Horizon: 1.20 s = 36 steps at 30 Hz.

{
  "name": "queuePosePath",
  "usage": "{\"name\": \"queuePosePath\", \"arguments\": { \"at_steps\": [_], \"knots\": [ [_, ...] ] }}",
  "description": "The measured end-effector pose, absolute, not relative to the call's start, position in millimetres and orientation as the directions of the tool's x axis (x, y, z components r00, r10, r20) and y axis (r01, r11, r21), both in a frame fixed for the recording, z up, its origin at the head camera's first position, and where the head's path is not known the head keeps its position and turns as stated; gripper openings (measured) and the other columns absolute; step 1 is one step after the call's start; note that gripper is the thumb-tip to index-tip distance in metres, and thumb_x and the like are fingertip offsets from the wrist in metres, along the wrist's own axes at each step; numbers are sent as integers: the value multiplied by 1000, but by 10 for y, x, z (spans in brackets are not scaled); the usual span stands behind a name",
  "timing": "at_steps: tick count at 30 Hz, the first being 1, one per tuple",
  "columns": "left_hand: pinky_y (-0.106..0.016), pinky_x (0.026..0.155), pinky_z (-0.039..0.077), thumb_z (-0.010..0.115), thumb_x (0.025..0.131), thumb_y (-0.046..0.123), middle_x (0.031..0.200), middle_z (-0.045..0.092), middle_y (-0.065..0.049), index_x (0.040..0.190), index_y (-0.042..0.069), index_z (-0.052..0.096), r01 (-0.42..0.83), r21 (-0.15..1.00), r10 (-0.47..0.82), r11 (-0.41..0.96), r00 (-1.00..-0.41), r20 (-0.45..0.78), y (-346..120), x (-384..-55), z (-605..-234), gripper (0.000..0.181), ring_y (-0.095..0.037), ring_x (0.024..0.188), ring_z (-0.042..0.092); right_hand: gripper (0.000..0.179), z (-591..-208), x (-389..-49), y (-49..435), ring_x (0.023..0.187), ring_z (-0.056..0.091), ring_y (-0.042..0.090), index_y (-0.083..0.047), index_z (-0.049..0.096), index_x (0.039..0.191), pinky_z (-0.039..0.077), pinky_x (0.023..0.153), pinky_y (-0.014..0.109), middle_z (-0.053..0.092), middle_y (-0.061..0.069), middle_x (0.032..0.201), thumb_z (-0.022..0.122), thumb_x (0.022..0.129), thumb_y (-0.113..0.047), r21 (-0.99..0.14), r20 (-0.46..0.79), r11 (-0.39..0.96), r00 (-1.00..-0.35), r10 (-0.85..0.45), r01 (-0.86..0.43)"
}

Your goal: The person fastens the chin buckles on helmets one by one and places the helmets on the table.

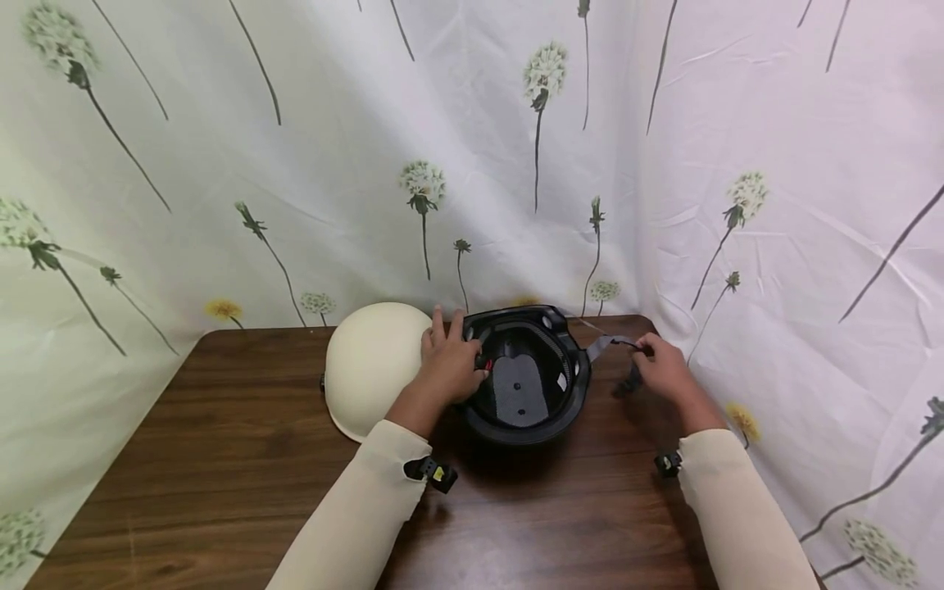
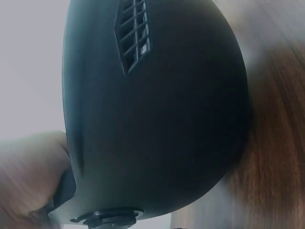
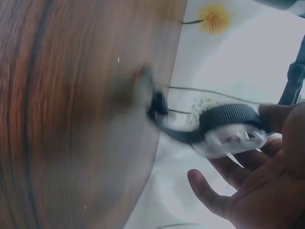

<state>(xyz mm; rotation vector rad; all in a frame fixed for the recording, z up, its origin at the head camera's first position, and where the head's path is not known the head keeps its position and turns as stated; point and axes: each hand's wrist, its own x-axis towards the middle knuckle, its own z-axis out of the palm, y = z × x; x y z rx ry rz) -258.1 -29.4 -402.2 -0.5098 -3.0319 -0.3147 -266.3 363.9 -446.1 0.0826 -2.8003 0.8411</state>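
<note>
A black helmet [image 1: 542, 426] lies upside down on the table, its padded inside facing up. At its left rim is my left hand [image 1: 447, 369], whose thumb and index finger pinch a small black buckle [image 1: 484, 361] with a red part; the other fingers stretch away. In the left wrist view, the shell [image 2: 162, 119] hides most of that hand. To the right, my right hand [image 1: 661, 369] holds the grey chin strap [image 1: 606, 342] drawn out from the helmet. A ribbed black strap piece [image 3: 228, 118] lies at its fingers, with a blurred loose end hanging.
A cream helmet [image 1: 376, 360], dome up, sits just left of the black one. Both are near the back edge of the brown wooden table [image 1: 243, 459]. A white cloth with dandelion prints [image 1: 354, 164] hangs behind and along the right side.
</note>
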Motion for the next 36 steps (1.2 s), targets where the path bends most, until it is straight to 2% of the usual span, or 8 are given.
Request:
{"name": "queuePosePath", "arguments": {
  "at_steps": [6,9,13,16,22,25,31,36],
  "knots": [
    [-67,126,15,67,101,44,176,12,-17,141,13,66,324,245,310,914,-946,94,-310,-2588,-4008,51,-50,161,-9,36,-4386,-2595,3755,73,56,22,0,68,112,44,68,34,74,23,107,40,112,-22,-621,242,774,-970,38,-124],
    [-67,126,16,61,104,47,176,13,-16,144,10,62,320,273,308,907,-947,88,-331,-2587,-3988,55,-51,161,-9,44,-4347,-2557,3747,78,57,15,0,67,117,43,71,29,74,23,108,34,114,-30,-666,266,733,-962,65,-135],
    [-67,125,18,54,107,48,175,19,-15,145,9,59,330,317,311,889,-944,113,-359,-2593,-3976,55,-48,162,-5,53,-4283,-2514,3693,77,65,16,-1,60,113,49,69,31,70,21,92,30,114,-45,-700,291,699,-952,92,-147],
    [-68,124,20,52,108,47,174,21,-15,144,9,59,359,346,325,867,-933,153,-376,-2591,-3985,53,-45,163,-1,53,-4233,-2489,3649,63,67,21,-4,54,103,51,55,36,64,18,81,33,112,-52,-749,274,647,-956,108,-141],
    [-69,123,20,49,109,46,174,19,-13,141,14,59,413,385,347,825,-909,230,-395,-2582,-4017,46,-40,163,4,27,-4117,-2408,3614,74,55,17,-6,63,108,47,65,30,54,5,90,68,101,-32,-676,273,720,-961,47,-157],
    [-71,122,19,51,109,44,174,19,-14,138,14,60,437,431,353,789,-898,263,-397,-2573,-4009,43,-41,162,7,40,-4023,-2337,3635,92,53,22,-7,64,123,45,76,32,57,9,104,83,90,-22,-619,216,765,-975,-50,-176],
    [-71,122,18,57,107,39,173,21,-12,135,7,62,459,553,353,695,-888,293,-421,-2557,-4005,42,-40,161,8,53,-3821,-2186,3660,105,59,37,-2,62,134,50,81,43,59,23,124,73,83,8,-525,207,809,-961,-182,-266],
    [-73,120,18,59,107,38,171,26,-15,129,4,63,480,629,356,612,-877,324,-442,-2546,-4001,41,-41,161,11,39,-3680,-2056,3611,95,65,35,-2,66,132,53,79,48,67,24,114,73,93,-1,-411,390,858,-910,-141,-309]
  ]
}}
